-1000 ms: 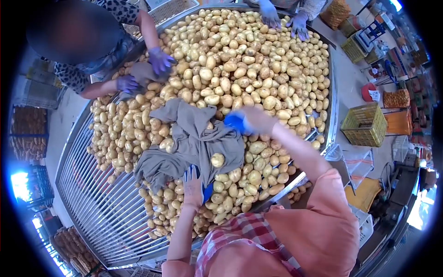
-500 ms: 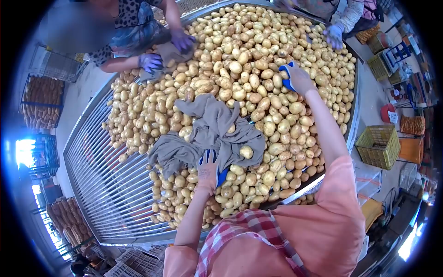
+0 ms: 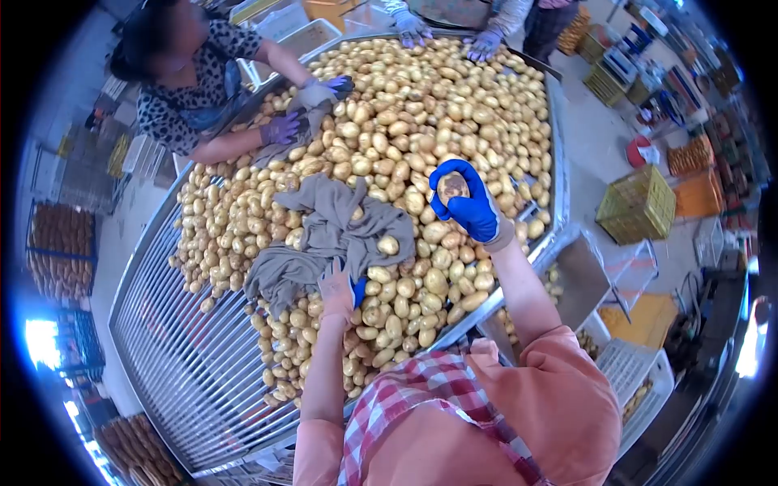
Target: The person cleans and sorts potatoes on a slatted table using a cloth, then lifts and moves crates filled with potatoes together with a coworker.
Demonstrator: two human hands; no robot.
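My right hand (image 3: 476, 212), in a blue-coated glove, is closed round a potato (image 3: 452, 188) with brown patches on its skin, raised above the pile. My left hand (image 3: 335, 290), gloved too, lies palm down with fingers stretched out at the lower edge of a crumpled grey cloth (image 3: 348, 223). Under and around that cloth spreads a heap of potatoes (image 3: 405, 142); a single potato (image 3: 388, 245) rests on top of the cloth. My left palm is hidden from view.
The pile lies on a metal roller table (image 3: 174, 348). One co-worker's purple-gloved hand (image 3: 280, 128) is at the far left on another cloth; other gloved hands (image 3: 413, 31) rest at the far edge. A yellow crate (image 3: 636, 204) and white crate (image 3: 628, 377) stand right.
My right hand has come up off the pile with a potato and turned palm-side into view. My left hand stays by the cloth. The view has shifted, showing more of the co-workers.
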